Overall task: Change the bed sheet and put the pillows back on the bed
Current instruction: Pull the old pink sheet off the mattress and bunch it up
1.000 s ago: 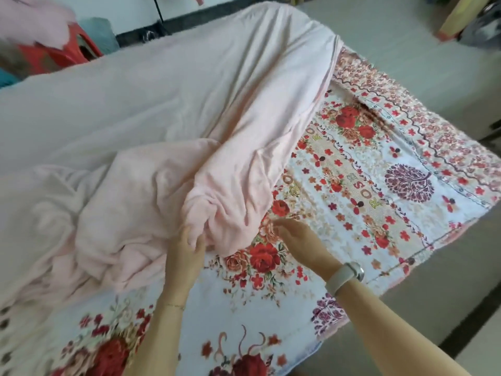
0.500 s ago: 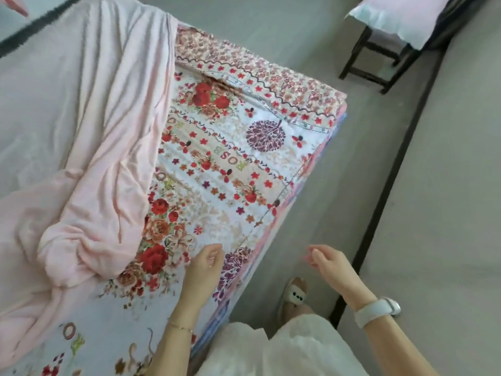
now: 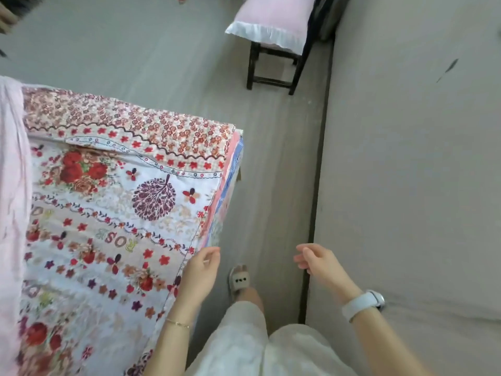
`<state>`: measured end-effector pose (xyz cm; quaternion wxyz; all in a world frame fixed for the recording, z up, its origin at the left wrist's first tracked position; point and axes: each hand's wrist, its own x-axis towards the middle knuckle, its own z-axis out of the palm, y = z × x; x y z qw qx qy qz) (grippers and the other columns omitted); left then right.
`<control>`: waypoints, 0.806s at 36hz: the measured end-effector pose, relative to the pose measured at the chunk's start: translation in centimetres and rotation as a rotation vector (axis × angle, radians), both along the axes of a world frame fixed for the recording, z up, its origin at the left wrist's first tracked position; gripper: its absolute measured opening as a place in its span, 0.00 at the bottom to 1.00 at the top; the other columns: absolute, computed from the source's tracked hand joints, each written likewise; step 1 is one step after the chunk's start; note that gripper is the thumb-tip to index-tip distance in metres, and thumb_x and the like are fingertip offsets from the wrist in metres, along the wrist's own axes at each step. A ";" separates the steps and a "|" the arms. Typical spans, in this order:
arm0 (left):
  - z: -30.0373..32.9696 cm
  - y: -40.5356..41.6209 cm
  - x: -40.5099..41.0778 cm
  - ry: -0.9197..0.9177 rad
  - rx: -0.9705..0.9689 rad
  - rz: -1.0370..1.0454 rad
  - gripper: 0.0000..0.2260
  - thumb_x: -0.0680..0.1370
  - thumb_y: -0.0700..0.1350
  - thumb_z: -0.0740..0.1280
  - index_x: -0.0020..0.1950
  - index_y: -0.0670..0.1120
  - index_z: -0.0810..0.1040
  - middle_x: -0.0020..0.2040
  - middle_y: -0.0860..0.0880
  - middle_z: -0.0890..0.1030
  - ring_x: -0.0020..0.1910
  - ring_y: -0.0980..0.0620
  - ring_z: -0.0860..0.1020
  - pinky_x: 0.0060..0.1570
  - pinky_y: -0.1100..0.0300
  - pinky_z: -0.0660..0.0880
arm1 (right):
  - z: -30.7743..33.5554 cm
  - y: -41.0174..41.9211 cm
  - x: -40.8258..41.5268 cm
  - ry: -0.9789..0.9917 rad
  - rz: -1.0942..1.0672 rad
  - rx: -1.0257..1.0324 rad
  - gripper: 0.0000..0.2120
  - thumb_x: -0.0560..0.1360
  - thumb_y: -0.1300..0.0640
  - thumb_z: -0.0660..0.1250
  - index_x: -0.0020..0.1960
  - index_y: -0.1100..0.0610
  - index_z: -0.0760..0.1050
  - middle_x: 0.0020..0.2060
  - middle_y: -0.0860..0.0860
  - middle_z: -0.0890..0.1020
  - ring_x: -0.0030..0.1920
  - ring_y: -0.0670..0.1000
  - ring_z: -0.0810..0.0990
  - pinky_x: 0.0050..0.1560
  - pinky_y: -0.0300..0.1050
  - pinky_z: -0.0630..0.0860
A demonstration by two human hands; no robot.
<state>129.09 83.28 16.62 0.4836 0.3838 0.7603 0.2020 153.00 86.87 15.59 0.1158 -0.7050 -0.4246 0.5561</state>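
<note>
The bed's floral mattress cover point(image 3: 113, 213) fills the left half of the view, its corner at the upper middle. A strip of the pale pink sheet point(image 3: 10, 185) lies along the far left edge. My left hand point(image 3: 199, 275) hovers at the bed's near edge with fingers loosely curled, holding nothing. My right hand point(image 3: 317, 263) hangs free over the floor to the right, fingers relaxed, a white watch on the wrist. A pink pillow with a white frill point(image 3: 271, 23) rests on a dark wooden stool point(image 3: 271, 66) at the top.
Grey floor point(image 3: 271, 185) runs between the bed and a grey wall point(image 3: 406, 172) on the right, a narrow passage. My foot in a slipper point(image 3: 240, 280) stands beside the bed edge. The stool stands at the passage's far end.
My hands let go of the pink sheet and drew back from it. I have turned right and moved along the bed's side; the stool with the pillow is now closer.
</note>
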 end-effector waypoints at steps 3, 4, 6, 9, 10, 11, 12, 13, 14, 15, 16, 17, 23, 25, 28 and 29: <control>-1.0 3.7 0.3 -0.006 -0.028 -0.025 0.12 0.81 0.45 0.58 0.62 0.45 0.75 0.60 0.47 0.78 0.60 0.50 0.75 0.56 0.60 0.69 | -0.3 3.6 0.8 0.012 0.006 -0.011 0.13 0.81 0.59 0.53 0.59 0.59 0.74 0.48 0.59 0.82 0.44 0.49 0.78 0.46 0.38 0.71; -1.5 5.1 0.3 -0.008 -0.030 -0.023 0.12 0.81 0.45 0.59 0.62 0.45 0.75 0.60 0.47 0.78 0.60 0.50 0.75 0.57 0.59 0.69 | -0.4 5.0 1.1 0.017 0.007 -0.019 0.13 0.81 0.59 0.53 0.59 0.59 0.74 0.47 0.59 0.82 0.44 0.49 0.78 0.47 0.37 0.72; -2.3 8.3 0.4 -0.023 -0.044 0.001 0.12 0.81 0.44 0.59 0.61 0.45 0.76 0.60 0.46 0.78 0.60 0.49 0.75 0.60 0.57 0.70 | -0.8 8.1 1.8 0.022 -0.003 -0.043 0.12 0.82 0.58 0.53 0.58 0.57 0.74 0.45 0.54 0.81 0.44 0.49 0.79 0.46 0.36 0.72; -3.1 14.0 0.8 -0.070 -0.048 0.044 0.10 0.81 0.43 0.60 0.59 0.44 0.77 0.60 0.45 0.78 0.60 0.47 0.76 0.63 0.52 0.71 | -1.2 13.7 2.8 0.001 -0.044 -0.072 0.12 0.81 0.58 0.54 0.59 0.58 0.74 0.43 0.51 0.81 0.43 0.49 0.80 0.46 0.38 0.74; -3.2 16.2 0.9 -0.081 -0.042 0.044 0.09 0.80 0.43 0.60 0.57 0.46 0.77 0.60 0.45 0.78 0.59 0.47 0.76 0.63 0.51 0.71 | -1.2 15.8 3.0 -0.010 -0.058 -0.074 0.13 0.81 0.57 0.54 0.59 0.58 0.74 0.43 0.50 0.81 0.42 0.49 0.80 0.44 0.37 0.74; -3.3 18.5 0.9 -0.090 -0.038 0.040 0.07 0.80 0.43 0.60 0.55 0.48 0.76 0.60 0.45 0.79 0.59 0.47 0.77 0.62 0.50 0.71 | -1.0 17.9 3.2 -0.020 -0.068 -0.076 0.13 0.81 0.57 0.54 0.60 0.58 0.74 0.43 0.50 0.81 0.42 0.48 0.80 0.43 0.37 0.73; -3.2 20.9 1.0 -0.100 -0.030 0.035 0.06 0.80 0.43 0.61 0.54 0.49 0.76 0.59 0.45 0.79 0.58 0.46 0.77 0.62 0.50 0.71 | -0.6 20.1 3.3 -0.027 -0.070 -0.076 0.12 0.81 0.57 0.54 0.59 0.57 0.74 0.43 0.49 0.81 0.43 0.48 0.80 0.42 0.36 0.73; -3.0 23.3 1.1 -0.110 -0.019 0.031 0.06 0.80 0.43 0.61 0.53 0.50 0.76 0.58 0.45 0.79 0.58 0.46 0.77 0.62 0.51 0.72 | -0.1 22.4 3.4 -0.032 -0.066 -0.075 0.12 0.81 0.57 0.54 0.59 0.57 0.74 0.44 0.50 0.81 0.44 0.49 0.80 0.42 0.36 0.72; -2.7 25.8 1.1 -0.117 0.007 0.020 0.06 0.80 0.42 0.61 0.52 0.50 0.76 0.57 0.46 0.79 0.58 0.46 0.77 0.61 0.53 0.72 | 0.5 24.7 3.3 -0.033 -0.056 -0.063 0.11 0.81 0.57 0.54 0.58 0.57 0.73 0.45 0.51 0.81 0.44 0.50 0.80 0.43 0.36 0.72; -2.3 28.3 1.2 -0.121 0.037 0.005 0.06 0.80 0.42 0.60 0.52 0.49 0.75 0.55 0.47 0.79 0.57 0.47 0.77 0.59 0.55 0.72 | 1.0 27.1 3.2 -0.034 -0.042 -0.044 0.11 0.81 0.58 0.53 0.57 0.57 0.73 0.45 0.51 0.81 0.44 0.51 0.80 0.42 0.36 0.72; -1.9 30.8 1.2 -0.121 0.064 -0.010 0.06 0.80 0.42 0.60 0.53 0.49 0.75 0.54 0.48 0.79 0.57 0.47 0.78 0.57 0.57 0.71 | 1.4 29.5 3.0 -0.033 -0.028 -0.018 0.12 0.81 0.59 0.53 0.58 0.57 0.73 0.44 0.51 0.81 0.44 0.51 0.80 0.42 0.36 0.72; -1.4 33.2 1.2 -0.116 0.082 -0.019 0.06 0.80 0.42 0.60 0.54 0.48 0.76 0.53 0.49 0.78 0.56 0.49 0.77 0.55 0.59 0.70 | 1.9 31.9 2.8 -0.035 -0.020 0.003 0.12 0.81 0.59 0.53 0.58 0.58 0.74 0.44 0.51 0.81 0.44 0.52 0.80 0.44 0.38 0.73; 0.9 44.6 0.9 -0.154 0.164 0.051 0.06 0.80 0.40 0.60 0.53 0.48 0.76 0.49 0.51 0.79 0.51 0.51 0.78 0.55 0.60 0.71 | 3.4 44.0 1.7 -0.020 -0.014 0.097 0.13 0.81 0.61 0.52 0.58 0.59 0.74 0.47 0.55 0.81 0.44 0.52 0.80 0.46 0.37 0.73; 0.7 47.3 0.7 -0.181 0.148 0.108 0.06 0.80 0.40 0.60 0.53 0.48 0.76 0.48 0.52 0.80 0.50 0.51 0.78 0.54 0.59 0.72 | 2.9 47.2 1.3 -0.003 0.001 0.092 0.14 0.81 0.61 0.52 0.58 0.60 0.74 0.46 0.55 0.82 0.42 0.50 0.80 0.44 0.36 0.74; -0.2 50.9 0.5 -0.209 0.134 0.244 0.07 0.80 0.40 0.60 0.53 0.47 0.76 0.49 0.49 0.81 0.49 0.52 0.79 0.52 0.58 0.73 | 1.8 52.1 0.5 0.050 0.004 0.064 0.13 0.81 0.63 0.52 0.56 0.62 0.75 0.45 0.56 0.81 0.40 0.47 0.79 0.35 0.30 0.74; -0.5 52.0 0.6 -0.211 0.133 0.297 0.06 0.80 0.40 0.60 0.53 0.47 0.76 0.48 0.49 0.81 0.48 0.54 0.79 0.51 0.59 0.73 | 1.3 53.9 0.1 0.059 0.011 0.053 0.13 0.81 0.63 0.52 0.56 0.63 0.75 0.44 0.56 0.80 0.39 0.47 0.78 0.33 0.29 0.73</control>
